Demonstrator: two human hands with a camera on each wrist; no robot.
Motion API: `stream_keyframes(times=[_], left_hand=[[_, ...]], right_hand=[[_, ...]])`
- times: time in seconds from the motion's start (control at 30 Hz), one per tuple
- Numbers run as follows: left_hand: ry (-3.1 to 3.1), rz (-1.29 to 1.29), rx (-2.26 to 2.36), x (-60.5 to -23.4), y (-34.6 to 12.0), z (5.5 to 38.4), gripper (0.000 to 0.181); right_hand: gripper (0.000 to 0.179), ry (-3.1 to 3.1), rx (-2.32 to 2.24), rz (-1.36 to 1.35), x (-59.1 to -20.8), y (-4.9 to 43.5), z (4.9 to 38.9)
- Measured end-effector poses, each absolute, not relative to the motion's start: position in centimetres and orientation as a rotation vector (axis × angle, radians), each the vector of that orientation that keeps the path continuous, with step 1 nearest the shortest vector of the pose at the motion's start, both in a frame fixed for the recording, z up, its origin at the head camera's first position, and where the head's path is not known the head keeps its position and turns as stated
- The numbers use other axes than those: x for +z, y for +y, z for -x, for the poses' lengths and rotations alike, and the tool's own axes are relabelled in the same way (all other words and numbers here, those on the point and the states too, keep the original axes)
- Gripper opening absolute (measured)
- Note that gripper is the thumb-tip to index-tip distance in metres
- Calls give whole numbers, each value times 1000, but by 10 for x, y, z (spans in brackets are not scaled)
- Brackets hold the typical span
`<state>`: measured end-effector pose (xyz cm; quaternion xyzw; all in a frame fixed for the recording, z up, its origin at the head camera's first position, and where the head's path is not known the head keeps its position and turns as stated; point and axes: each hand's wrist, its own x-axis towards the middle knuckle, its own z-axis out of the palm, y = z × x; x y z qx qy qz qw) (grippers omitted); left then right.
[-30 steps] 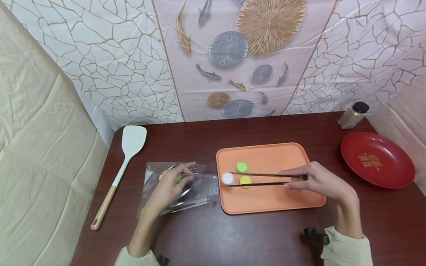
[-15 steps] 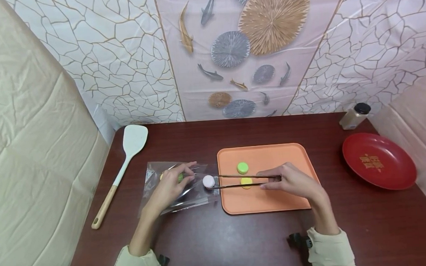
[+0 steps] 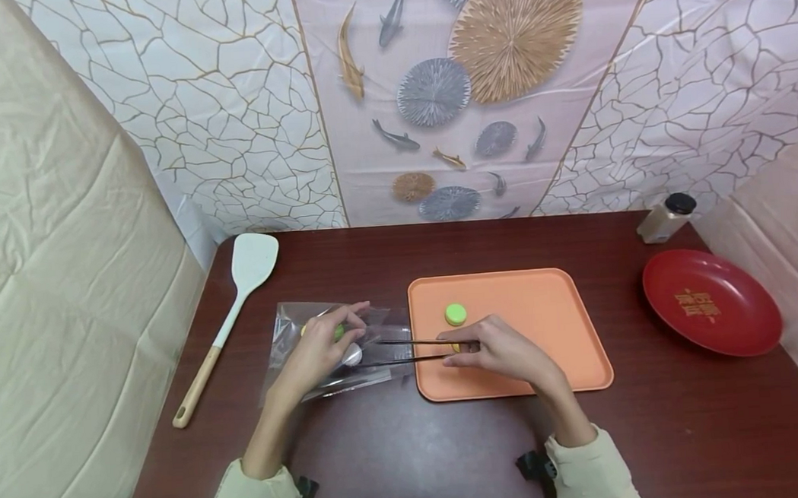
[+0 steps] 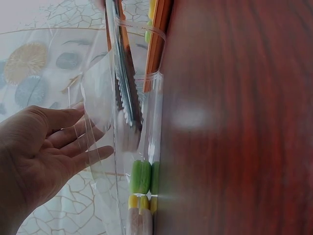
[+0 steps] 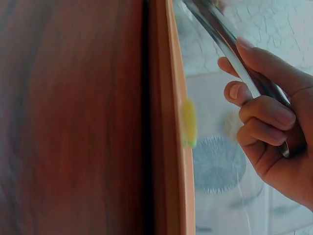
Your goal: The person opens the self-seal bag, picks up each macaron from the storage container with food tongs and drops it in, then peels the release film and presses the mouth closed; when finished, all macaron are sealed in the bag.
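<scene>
My left hand (image 3: 317, 347) pinches the upper film of a clear plastic bag (image 4: 105, 181), holding its mouth apart. Inside lie a green macaron (image 4: 141, 176), a yellow one and a pale one. My right hand (image 3: 501, 353) grips metal tongs (image 5: 230, 46) with toothed tips. Those tips reach into the bag with a whitish macaron (image 3: 352, 355) between them, blurred in the left wrist view. On the orange tray (image 3: 533, 309) sit a green macaron (image 3: 455, 314) and a yellow macaron (image 5: 189, 120), which my right hand mostly hides in the head view.
A white spatula (image 3: 252, 265) with a wooden handle lies at the left of the dark table (image 3: 412, 461). At the right are a red plate (image 3: 738, 304) and a black-capped jar (image 3: 665, 219). Patterned cloth hangs behind the table.
My right hand has moved left across the tray, carrying the whitish macaron in the tongs off the tray and into the bag. My left hand has stayed in place.
</scene>
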<state>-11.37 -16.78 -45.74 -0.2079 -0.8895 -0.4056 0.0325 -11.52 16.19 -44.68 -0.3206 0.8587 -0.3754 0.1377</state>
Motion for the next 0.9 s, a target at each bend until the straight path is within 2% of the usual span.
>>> stream_keyframes(times=[0.47, 0.67, 0.9], left_hand=[[-2755, 622, -1251, -457, -167, 114, 5], [-2718, 638, -1253, -458, -168, 114, 8], [-2630, 728, -1270, -476, -174, 120, 5]], right_hand=[[27, 2556, -1168, 1223, -465, 124, 108], [29, 2586, -1129, 1066, -460, 119, 103], [28, 2569, -1080, 972, -459, 119, 103]])
